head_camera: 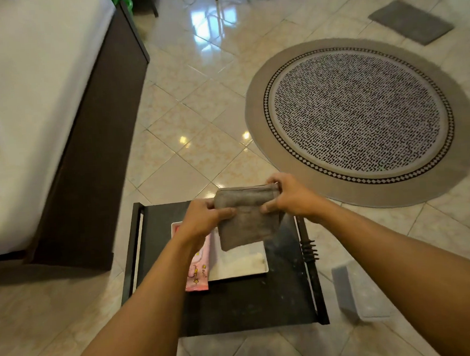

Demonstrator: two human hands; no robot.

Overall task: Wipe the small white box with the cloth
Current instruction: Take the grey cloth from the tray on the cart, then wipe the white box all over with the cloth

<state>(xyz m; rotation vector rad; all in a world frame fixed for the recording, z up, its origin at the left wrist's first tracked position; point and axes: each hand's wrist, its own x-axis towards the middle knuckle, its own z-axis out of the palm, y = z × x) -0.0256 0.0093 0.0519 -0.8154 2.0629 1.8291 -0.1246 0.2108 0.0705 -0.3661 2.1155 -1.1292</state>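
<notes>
A grey folded cloth (246, 218) hangs in the air above a small black table (237, 302). My left hand (203, 219) grips its left edge and my right hand (288, 196) grips its upper right corner. Under the cloth a small white box (239, 262) lies flat on the table, partly hidden by the cloth and my left wrist. A pink packet (198, 269) lies against the box's left side.
A bed (28, 108) with a dark frame stands to the left. A round patterned rug (360, 119) covers the tiled floor at the right. A clear plastic container (358, 291) sits on the floor right of the table. A grey mat (410, 21) lies further back.
</notes>
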